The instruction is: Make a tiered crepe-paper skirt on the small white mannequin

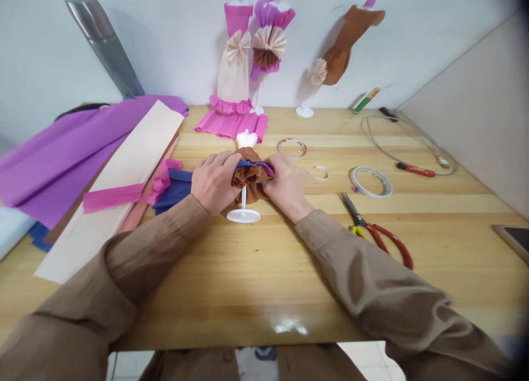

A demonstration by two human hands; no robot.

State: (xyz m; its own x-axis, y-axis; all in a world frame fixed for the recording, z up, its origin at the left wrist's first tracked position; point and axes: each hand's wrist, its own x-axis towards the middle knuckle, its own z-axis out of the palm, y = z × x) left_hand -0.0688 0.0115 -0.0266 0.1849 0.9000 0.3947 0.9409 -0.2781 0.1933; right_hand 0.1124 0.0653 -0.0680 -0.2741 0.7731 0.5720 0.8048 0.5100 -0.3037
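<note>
Two hands close on a blue strip over a small white form

From where the head view looks down, I see the person's left hand [215,181] and right hand [286,183] meeting around a little white dress form [247,139] in the middle of the wooden table [264,298]. Brown ruffled paper [250,175] wraps the form below its bare white chest, and the round white base [243,216] stands on the wood underneath. Both grips are closed on a narrow blue strip [253,163]: the left fingers have it at one side, the right ones at the other, where a bit of magenta shows. It lies across the front of the brown ruffles

Just beside the left hand sits folded blue paper [176,189] with a pink ruffle [160,181] against it. Farther left, a long cream sheet [111,188] lies over purple paper [91,144]. To the right are scissors [359,219] with red and yellow on the handles, and a pale tape roll [374,194] behind them. Along the wall stand three dressed forms, one mostly brown [346,33], two in pinks with pleated paper rosettes [269,46]
</note>
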